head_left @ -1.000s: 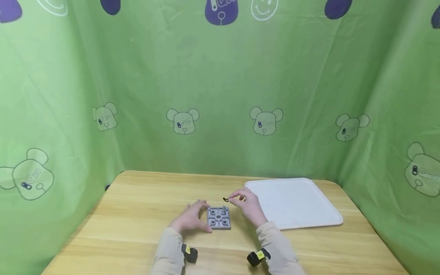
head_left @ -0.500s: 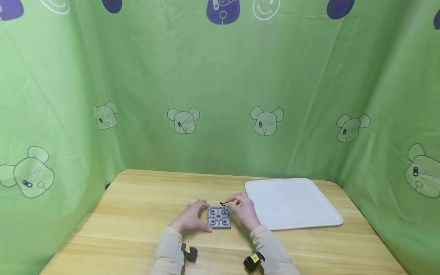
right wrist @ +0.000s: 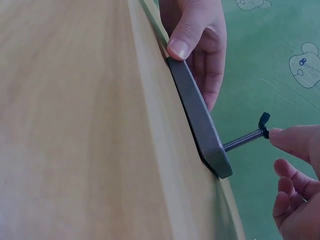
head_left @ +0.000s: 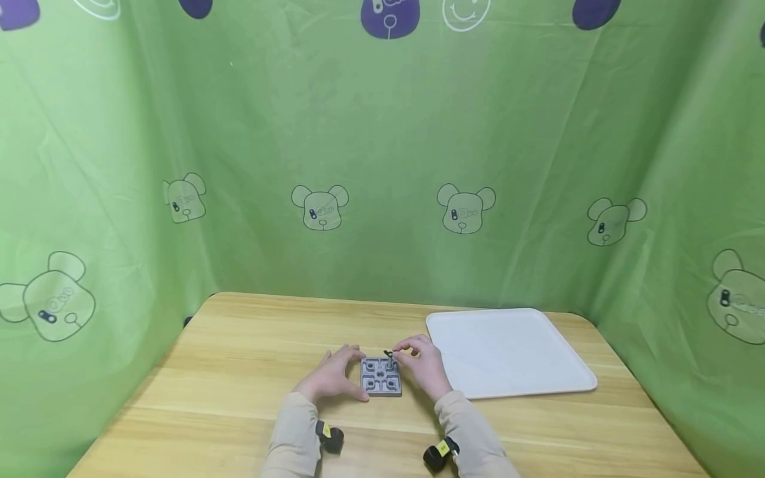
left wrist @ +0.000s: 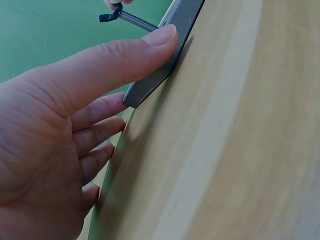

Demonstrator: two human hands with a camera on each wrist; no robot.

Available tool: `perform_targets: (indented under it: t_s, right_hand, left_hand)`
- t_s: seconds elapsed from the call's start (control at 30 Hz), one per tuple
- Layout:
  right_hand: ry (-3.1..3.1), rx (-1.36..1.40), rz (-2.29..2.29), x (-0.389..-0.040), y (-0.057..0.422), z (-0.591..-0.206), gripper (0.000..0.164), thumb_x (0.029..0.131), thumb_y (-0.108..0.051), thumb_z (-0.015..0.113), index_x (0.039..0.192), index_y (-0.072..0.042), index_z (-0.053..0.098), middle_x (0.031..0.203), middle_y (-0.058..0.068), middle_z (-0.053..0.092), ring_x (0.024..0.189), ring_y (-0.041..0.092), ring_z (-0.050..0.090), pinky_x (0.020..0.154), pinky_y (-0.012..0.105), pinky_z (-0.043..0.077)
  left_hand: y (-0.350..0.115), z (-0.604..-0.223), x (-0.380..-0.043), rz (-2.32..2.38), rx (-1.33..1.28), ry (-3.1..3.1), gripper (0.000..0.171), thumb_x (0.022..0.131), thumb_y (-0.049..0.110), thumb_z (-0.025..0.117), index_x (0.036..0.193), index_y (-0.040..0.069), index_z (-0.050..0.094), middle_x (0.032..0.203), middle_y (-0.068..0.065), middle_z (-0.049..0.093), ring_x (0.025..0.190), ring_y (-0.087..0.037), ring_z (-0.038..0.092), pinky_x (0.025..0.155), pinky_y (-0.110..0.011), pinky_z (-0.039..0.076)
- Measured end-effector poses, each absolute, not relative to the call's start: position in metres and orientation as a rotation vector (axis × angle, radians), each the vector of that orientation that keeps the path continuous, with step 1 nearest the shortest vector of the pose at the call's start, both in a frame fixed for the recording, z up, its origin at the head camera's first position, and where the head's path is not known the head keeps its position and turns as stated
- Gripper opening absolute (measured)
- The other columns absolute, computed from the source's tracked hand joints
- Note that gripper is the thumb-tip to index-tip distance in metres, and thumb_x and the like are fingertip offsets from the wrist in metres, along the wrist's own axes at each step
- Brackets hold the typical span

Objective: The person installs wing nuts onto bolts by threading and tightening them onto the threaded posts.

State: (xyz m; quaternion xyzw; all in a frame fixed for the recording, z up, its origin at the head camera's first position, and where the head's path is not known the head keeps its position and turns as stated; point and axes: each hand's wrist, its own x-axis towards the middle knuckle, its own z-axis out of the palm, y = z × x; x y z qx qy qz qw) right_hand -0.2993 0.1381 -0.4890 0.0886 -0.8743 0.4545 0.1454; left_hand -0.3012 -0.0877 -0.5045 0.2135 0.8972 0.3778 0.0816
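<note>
A square grey metal block (head_left: 380,387) with recessed holes lies flat on the table. My left hand (head_left: 330,378) grips it from the left, thumb on the near edge and fingertips at the far edge. From its far right hole a threaded bolt (right wrist: 243,140) stands upright. At the bolt's free end sits a black wing nut (right wrist: 264,121), pinched by one wing between the thumb and index finger of my right hand (head_left: 427,366). The right hand's other fingers curl loosely, as the right wrist view shows.
A white tray (head_left: 508,352) lies on the wooden table (head_left: 269,332) to the right, just beyond the right hand. A green printed curtain (head_left: 382,133) surrounds the table at the back and sides. Black wrist cameras (head_left: 439,457) are strapped to both forearms.
My right hand has moved left and slightly toward me, bringing the wing nut from beside the bolt onto its top end. The left hand and block have stayed put.
</note>
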Motion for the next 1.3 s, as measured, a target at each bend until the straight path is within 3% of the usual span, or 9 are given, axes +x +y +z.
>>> perform_targets:
  t_s: [0.9,1.3]
  right_hand:
    - [-2.519,0.281,1.259,-0.3005,0.1382,-0.4912,0.007,0.079,-0.012,0.076,0.085,-0.013,0.073,0.092,0.005,0.068,0.085,0.022,0.056,0.075,0.027,0.045]
    - [-2.539,0.312,1.246,-0.3032,0.1417,-0.4923,0.009,0.083,-0.011,0.072,0.092,-0.013,0.074,0.094,0.005,0.068,0.087,0.023,0.058,0.079,0.033,0.049]
  left_hand:
    - [-0.0887,-0.5065,-0.3033,1.147,0.645,2.674,0.086,0.063,0.035,0.087,0.136,0.008,0.051,0.156,-0.018,0.035,0.149,-0.039,0.022,0.122,-0.061,0.003]
    - [-0.0886,-0.5041,-0.3013,1.136,0.651,2.683,0.085,0.063,0.035,0.087,0.135,0.007,0.051,0.156,-0.018,0.035,0.148,-0.04,0.022,0.122,-0.062,0.004]
